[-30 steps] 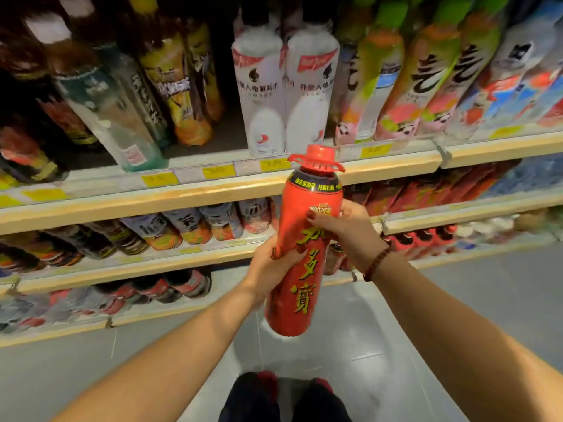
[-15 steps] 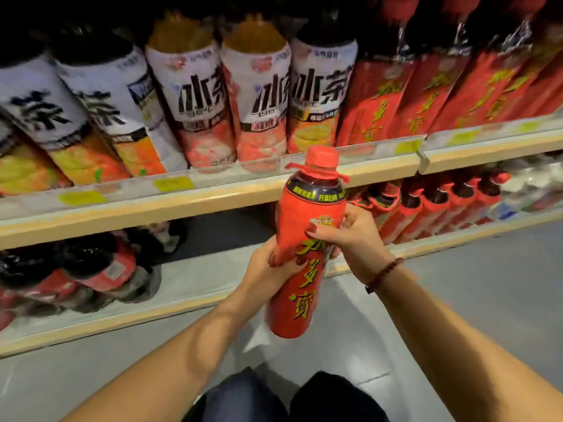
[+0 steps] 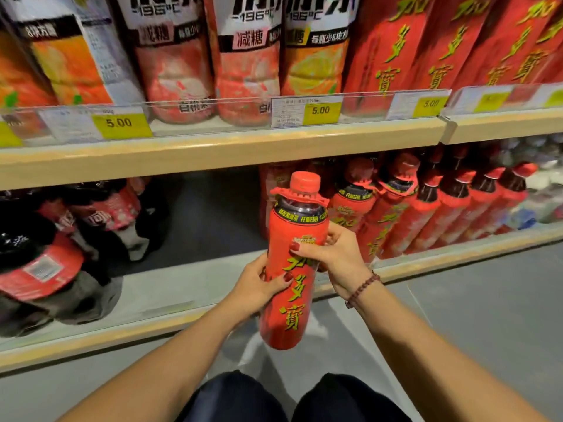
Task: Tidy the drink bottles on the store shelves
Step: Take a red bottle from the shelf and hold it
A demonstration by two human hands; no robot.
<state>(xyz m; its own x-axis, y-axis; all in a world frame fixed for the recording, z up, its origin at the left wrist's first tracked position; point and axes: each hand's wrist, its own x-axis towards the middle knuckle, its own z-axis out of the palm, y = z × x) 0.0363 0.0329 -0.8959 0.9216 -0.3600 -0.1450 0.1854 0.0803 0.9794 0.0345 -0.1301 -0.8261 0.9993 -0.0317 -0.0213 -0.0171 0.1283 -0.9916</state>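
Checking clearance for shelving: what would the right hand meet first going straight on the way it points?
The red bottle that the right hand grips; past that, likely the gap on the lower shelf, depth unclear.

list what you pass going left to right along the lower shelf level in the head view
dark cola bottles → bare shelf stretch → left hand → held red bottle → right hand → row of red bottles → pale blurred goods
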